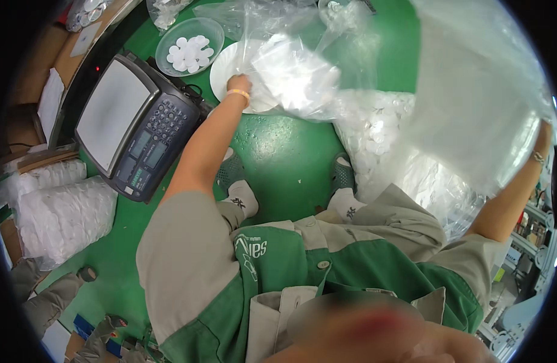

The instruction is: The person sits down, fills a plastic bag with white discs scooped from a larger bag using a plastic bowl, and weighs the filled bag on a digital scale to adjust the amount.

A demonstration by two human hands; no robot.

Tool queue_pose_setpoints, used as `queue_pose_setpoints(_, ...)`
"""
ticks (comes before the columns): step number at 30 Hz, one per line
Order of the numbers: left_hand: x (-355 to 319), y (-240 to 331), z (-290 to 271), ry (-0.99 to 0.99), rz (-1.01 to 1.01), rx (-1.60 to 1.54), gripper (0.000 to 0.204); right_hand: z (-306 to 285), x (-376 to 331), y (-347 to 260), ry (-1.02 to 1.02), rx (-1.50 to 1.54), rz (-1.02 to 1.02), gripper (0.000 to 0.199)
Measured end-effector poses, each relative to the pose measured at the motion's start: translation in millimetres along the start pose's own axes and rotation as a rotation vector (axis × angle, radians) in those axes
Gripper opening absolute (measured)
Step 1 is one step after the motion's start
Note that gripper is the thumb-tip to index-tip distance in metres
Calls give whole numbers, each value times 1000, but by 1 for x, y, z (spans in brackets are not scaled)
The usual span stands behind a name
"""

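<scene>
My left hand (239,83) is closed at the near left side of a clear plastic bag (296,78) with white pieces inside. Beneath that bag and my hand lies a round white plate-like thing (221,68), partly covered. Far to the right, my right hand (545,134) is raised at the edge of a large translucent plastic bag (472,91). This bag hangs in the air, and its film hides most of my right fingers. Below it, a big clear bag full of white discs (378,124) rests on the green floor, partly covered.
A weighing scale (148,130) with a keypad stands left of my left forearm. Behind it is a clear bowl (161,47) of white flower-shaped pieces. More filled bags (69,212) lie at the left, near another person's legs (54,299). Metal racking (530,242) stands at the right edge.
</scene>
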State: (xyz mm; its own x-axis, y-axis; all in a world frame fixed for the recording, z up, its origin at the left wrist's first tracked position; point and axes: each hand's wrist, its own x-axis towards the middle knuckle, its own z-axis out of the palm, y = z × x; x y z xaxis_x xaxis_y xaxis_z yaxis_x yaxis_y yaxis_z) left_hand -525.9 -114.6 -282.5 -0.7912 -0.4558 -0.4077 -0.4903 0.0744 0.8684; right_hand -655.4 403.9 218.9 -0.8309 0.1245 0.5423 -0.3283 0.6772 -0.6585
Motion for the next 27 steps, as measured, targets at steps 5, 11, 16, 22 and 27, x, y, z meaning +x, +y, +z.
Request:
queue_pose_setpoints(5,-40,49,2,-58,-293,-522,20,47,-12,-9,-84,-95,-6,29)
queue_pose_setpoints(11,-27,68,-28,-194,-284,-337,30,179,-49,-6,-349,-257,-60,29)
queue_pose_setpoints(16,6,40,-72,28,-25,114,56,283,-95,32,-519,-516,-87,29)
queue_pose_setpoints(22,-7,56,-82,7,98,121,48,299,-106,-21,-829,-305,-96,32)
queue_pose_setpoints(27,-13,74,-52,178,455,201,37,306,-50,-12,-948,-488,-65,41)
